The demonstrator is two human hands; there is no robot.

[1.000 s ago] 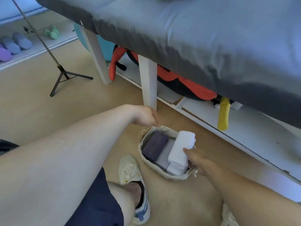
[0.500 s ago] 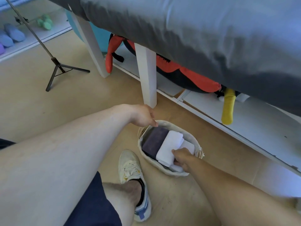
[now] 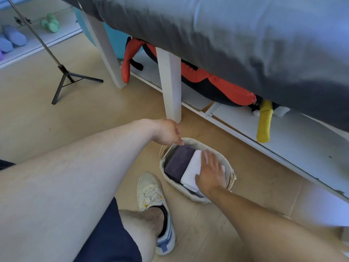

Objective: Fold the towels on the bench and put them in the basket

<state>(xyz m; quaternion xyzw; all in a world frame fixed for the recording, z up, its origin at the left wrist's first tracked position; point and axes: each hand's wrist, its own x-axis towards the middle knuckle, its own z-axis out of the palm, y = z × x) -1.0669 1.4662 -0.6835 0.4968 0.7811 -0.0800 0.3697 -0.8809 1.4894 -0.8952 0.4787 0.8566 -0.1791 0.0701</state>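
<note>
Two hands: your left hand (image 3: 166,132) sits at the far rim of the basket (image 3: 207,197); your right hand (image 3: 211,172) lies on the white towel (image 3: 190,172).
Left grip: fingers curl down at the rim, but you cannot tell whether they pinch it or only touch it.
Right grip: wide, fingers spread flat and pressing the white towel, holding nothing.
Two towels visible on top: one dark purple towel (image 3: 179,162) on the left side of the basket, one white towel just beside it on the right, touching; both lie folded inside the basket.
One basket: pale, woven, on the wooden floor (image 3: 94,118), near a white leg of the worktop (image 3: 236,40).
One shoe: your white sneaker (image 3: 153,195) stands just left of the basket.
One tripod (image 3: 64,80): well apart, far left.
Three dumbbells: two blue dumbbells (image 3: 11,38) and one green dumbbell (image 3: 50,25) on the far shelf.
</note>
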